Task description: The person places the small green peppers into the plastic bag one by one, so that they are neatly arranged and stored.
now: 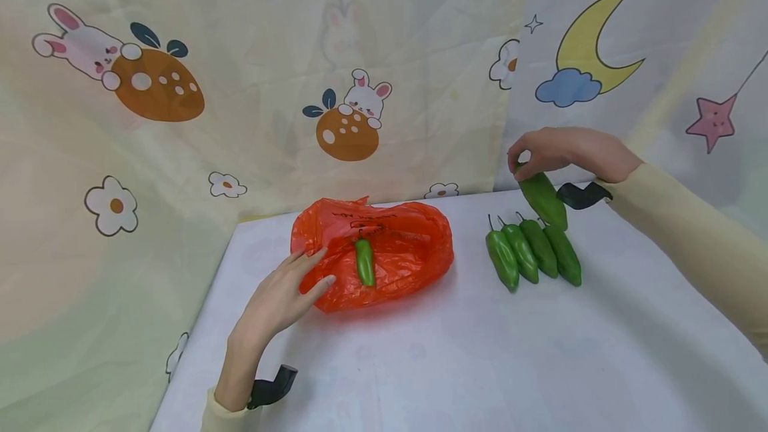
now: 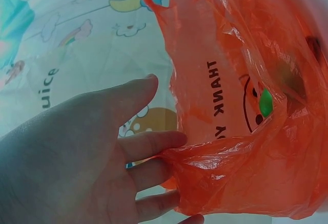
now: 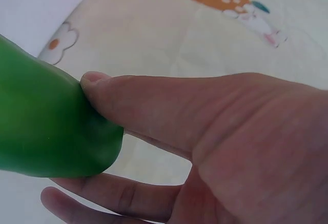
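Note:
My right hand (image 1: 555,152) pinches a green pepper (image 1: 543,200) by its upper end, thumb against fingers, raised over a row of peppers. In the right wrist view the thumb presses the side of that smooth pepper (image 3: 56,121). Several more green peppers (image 1: 503,260) lie side by side on the table below, stems pointing away. My left hand (image 1: 282,295) is spread at the left edge of a red plastic bag (image 1: 414,279), its fingers straight. In the left wrist view the fingertips touch the bag (image 2: 215,167). One green pepper (image 1: 365,262) lies in the bag's opening.
The white table (image 1: 456,359) reaches back to a hanging cloth (image 1: 264,139) printed with rabbits, flowers and a moon. Black wrist mounts (image 1: 273,385) sit on both forearms.

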Demonstrator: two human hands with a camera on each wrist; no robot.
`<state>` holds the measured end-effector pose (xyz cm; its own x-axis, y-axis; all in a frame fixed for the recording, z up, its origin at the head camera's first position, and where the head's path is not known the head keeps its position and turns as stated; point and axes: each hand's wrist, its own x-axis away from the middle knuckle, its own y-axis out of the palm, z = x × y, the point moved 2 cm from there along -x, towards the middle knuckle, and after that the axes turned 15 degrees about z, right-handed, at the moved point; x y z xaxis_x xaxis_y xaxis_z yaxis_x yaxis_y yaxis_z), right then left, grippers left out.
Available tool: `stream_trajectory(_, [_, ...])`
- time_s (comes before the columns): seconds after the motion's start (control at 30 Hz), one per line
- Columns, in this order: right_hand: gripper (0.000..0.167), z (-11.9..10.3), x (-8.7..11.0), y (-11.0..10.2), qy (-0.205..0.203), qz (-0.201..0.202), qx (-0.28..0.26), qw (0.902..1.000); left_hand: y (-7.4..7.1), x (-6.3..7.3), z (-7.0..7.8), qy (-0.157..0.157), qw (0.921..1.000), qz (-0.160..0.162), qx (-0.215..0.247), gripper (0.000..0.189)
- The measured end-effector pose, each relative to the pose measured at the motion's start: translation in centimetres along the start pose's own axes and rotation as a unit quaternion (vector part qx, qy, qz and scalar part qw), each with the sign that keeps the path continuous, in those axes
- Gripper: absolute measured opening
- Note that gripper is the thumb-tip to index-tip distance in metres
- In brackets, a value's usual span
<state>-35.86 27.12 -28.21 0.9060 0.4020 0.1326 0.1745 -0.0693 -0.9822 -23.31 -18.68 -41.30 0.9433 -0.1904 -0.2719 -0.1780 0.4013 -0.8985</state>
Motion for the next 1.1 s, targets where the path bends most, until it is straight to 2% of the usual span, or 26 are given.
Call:
stream_trajectory(0.37, [0.020,-5.8,-1.0,-2.3,-0.034,0.028,0.009,0.9990,0.0,0.1,-0.1,0.001,1.0000,0.003,0.001,0.073])
stream_trajectory(0.6, [0.021,-10.0,-1.7,-3.6,-0.042,0.046,0.012,0.9980,-0.1,0.2,-0.2,0.000,1.0000,0.001,-0.003,0.072])
stream_trajectory(0.73, [0.019,-12.1,-2.1,-4.2,-0.063,0.063,0.012,0.9960,-0.2,0.1,-0.2,-0.002,1.0000,0.000,-0.003,0.072])
stream_trajectory(0.93, [0.019,-14.5,-3.0,-4.4,-0.093,0.067,-0.003,0.9934,-0.4,0.2,-0.1,-0.001,1.0000,-0.002,0.000,0.073])
stream_trajectory(1.1, [0.020,-16.7,-4.1,-3.4,-0.115,0.060,-0.006,0.9915,-0.5,0.3,-0.1,0.002,1.0000,0.000,0.004,0.072])
